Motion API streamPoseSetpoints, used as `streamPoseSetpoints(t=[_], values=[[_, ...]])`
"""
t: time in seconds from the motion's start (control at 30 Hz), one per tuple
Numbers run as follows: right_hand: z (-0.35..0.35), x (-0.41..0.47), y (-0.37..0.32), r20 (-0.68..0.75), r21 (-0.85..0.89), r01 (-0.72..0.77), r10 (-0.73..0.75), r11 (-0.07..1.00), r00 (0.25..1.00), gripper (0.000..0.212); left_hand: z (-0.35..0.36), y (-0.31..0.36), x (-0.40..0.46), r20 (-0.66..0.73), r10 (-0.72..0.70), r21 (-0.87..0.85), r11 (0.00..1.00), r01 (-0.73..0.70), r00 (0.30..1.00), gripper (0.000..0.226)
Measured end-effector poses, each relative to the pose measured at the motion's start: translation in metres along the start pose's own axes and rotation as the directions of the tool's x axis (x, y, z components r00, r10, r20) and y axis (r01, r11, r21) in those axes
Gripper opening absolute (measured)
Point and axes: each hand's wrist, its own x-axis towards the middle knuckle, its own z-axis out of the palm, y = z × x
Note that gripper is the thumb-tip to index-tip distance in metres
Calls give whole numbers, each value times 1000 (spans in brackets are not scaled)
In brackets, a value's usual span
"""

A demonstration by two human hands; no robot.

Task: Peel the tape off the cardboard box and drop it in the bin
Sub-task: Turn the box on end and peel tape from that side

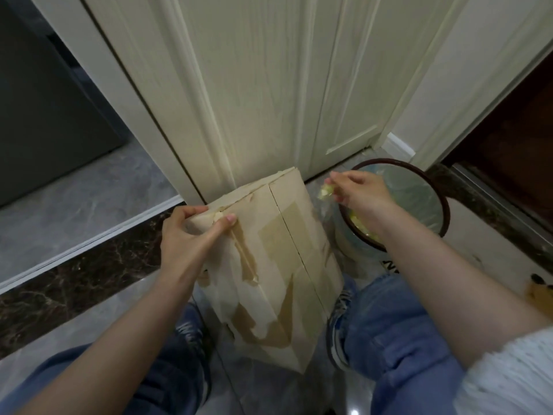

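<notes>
right hand pinches a tape wad just short of the bin rim, bin to its right, while left hand grips the cardboard box corner.

Bin mouth lies open beside the box; door behind.
</notes>
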Motion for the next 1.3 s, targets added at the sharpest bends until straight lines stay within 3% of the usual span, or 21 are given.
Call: streamPoseSetpoints(t=[0.17,0.33,0.53,0.7,0.93,1.0,1.1,1.3], values=[[-33,26,8,-147,221,-110,144,969,979,9,14,2,4,14,9,-1,1000,-9,1000,90],[-61,47,24,-275,357,-151,258,922,926,16,24,4,4,7,12,-5,1000,-12,1000,91],[-81,65,41,-398,341,-223,355,913,846,26,29,1,7,0,-3,-3,1000,3,1000,79],[-81,71,45,-387,429,-233,410,873,826,30,27,0,7,1,8,9,1000,-8,1000,80],[-67,64,32,-308,338,-304,410,891,858,18,24,5,5,-8,8,9,1000,-8,1000,75],[-57,59,24,-232,288,-304,374,908,898,10,21,5,5,-6,8,7,1000,-8,1000,74],[-36,42,10,-62,129,-285,295,950,953,15,15,7,5,-12,3,-2,1000,-3,1000,71],[13,-2,-7,224,-264,38,24,964,974,33,3,13,4,-22,4,-49,999,-5,1000,72]])
